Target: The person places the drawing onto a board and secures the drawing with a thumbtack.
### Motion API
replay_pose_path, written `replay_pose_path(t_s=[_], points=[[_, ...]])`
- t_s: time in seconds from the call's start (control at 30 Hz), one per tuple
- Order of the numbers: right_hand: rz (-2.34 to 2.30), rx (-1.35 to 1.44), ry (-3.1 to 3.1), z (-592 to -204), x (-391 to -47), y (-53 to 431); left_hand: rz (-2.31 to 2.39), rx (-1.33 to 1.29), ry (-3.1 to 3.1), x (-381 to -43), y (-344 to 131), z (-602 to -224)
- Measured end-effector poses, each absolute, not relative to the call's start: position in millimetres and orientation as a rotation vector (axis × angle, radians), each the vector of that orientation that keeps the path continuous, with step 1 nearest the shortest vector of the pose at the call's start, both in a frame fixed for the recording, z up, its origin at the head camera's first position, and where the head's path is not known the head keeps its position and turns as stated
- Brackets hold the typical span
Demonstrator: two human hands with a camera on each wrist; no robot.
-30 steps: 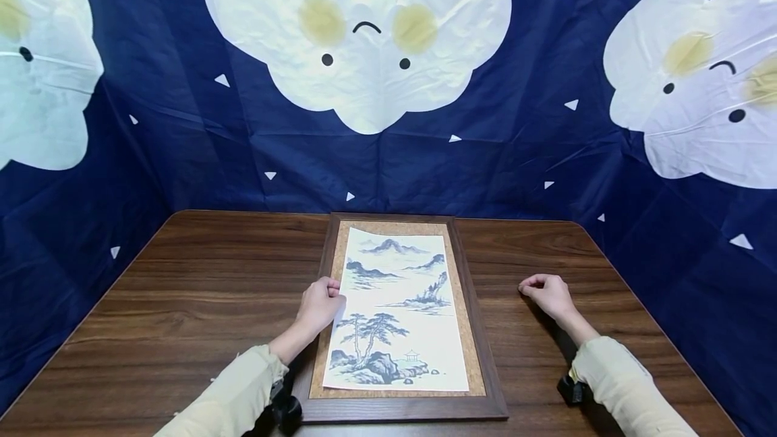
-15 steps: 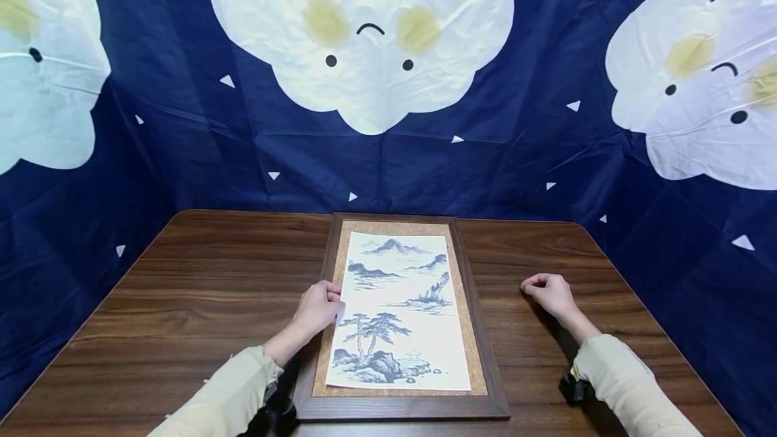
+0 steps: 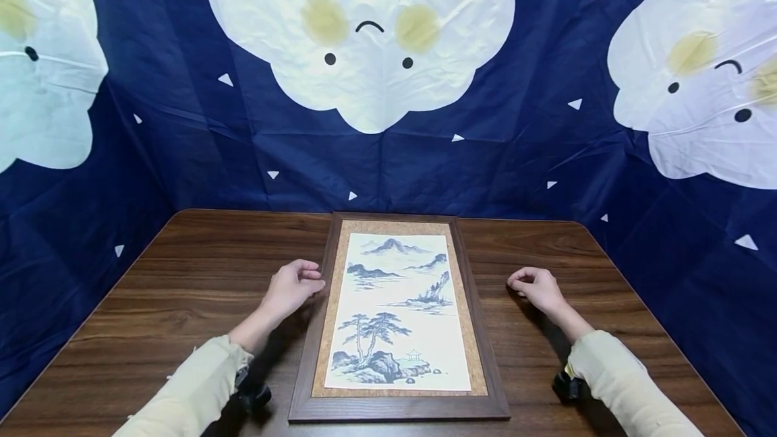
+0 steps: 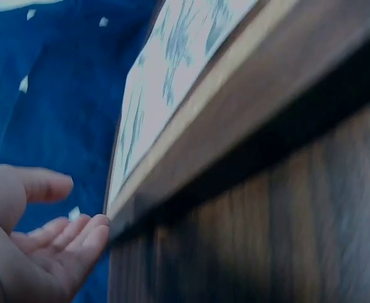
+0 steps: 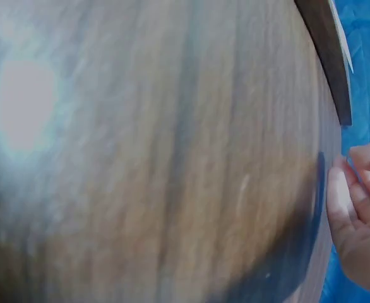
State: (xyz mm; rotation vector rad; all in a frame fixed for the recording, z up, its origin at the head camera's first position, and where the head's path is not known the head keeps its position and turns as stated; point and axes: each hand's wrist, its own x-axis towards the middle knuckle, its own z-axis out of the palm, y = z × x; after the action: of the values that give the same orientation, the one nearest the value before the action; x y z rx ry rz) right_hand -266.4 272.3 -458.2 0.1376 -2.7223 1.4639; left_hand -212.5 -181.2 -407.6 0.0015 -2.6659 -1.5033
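A sheet of paper printed with a blue-grey landscape of mountains, pines and a pavilion lies on the cork face of a brown wooden-framed board. My left hand is just left of the frame, fingers relaxed and apart from the paper. In the left wrist view, thumb and fingers of that hand are spread with nothing between them. My right hand hovers over the table to the right of the frame, fingers loosely curled. The right wrist view shows this hand holding nothing.
The board lies flat on a dark wooden table, its far end near the table's back edge. A navy curtain with white clouds hangs behind and at both sides. Dark wrist devices sit under the sleeves.
My left hand has let go of the paper's left edge and moved left, off the board. The paper now lies flat. My right hand has shifted slightly left.
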Motion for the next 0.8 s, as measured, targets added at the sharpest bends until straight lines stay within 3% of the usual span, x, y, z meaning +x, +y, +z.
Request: replay_pose_path(t_s=[0.33, 0.8], points=[[1.687, 0.336, -2.635, -454, -266, 252, -1.470, -0.255, -2.668, -230, -223, -418], [1.825, 0.488, -2.588, -446, -264, 230, -1.611, -0.311, -2.723, -230, -220, -437]])
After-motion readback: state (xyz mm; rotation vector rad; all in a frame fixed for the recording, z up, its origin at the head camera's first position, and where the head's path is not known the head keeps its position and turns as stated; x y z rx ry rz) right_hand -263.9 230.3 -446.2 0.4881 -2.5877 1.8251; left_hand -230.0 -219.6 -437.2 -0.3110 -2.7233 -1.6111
